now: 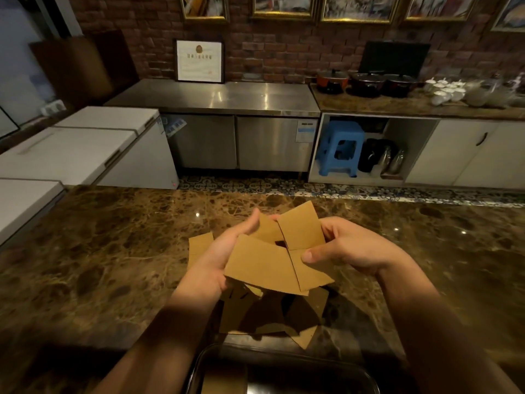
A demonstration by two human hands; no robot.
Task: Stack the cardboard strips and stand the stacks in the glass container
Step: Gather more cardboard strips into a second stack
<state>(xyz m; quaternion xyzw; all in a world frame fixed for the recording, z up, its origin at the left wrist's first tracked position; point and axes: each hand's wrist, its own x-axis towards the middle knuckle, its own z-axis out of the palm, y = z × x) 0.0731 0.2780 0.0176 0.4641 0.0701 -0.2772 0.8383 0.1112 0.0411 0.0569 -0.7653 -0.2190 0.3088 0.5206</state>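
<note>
Both hands hold a fanned bunch of brown cardboard strips point(264, 261) above the marble counter. My left hand point(220, 255) grips the bunch from the left, thumb on top. From the right, my right hand point(345, 248) pinches it with the thumb pressed on the upper face. Under the hands, more loose cardboard strips point(270, 314) lie in a shadowed heap on the counter, and one strip point(200, 245) pokes out to the left. The glass container point(284, 368) sits at the near edge, between my forearms, with a cardboard piece point(224, 379) inside at its left.
The brown marble counter point(113, 251) stretches wide on both sides. White chest freezers point(85, 149) stand to the left. Beyond the floor gap are a steel worktop point(216, 96), a blue stool point(339, 147), and pots point(366, 83) on the back counter.
</note>
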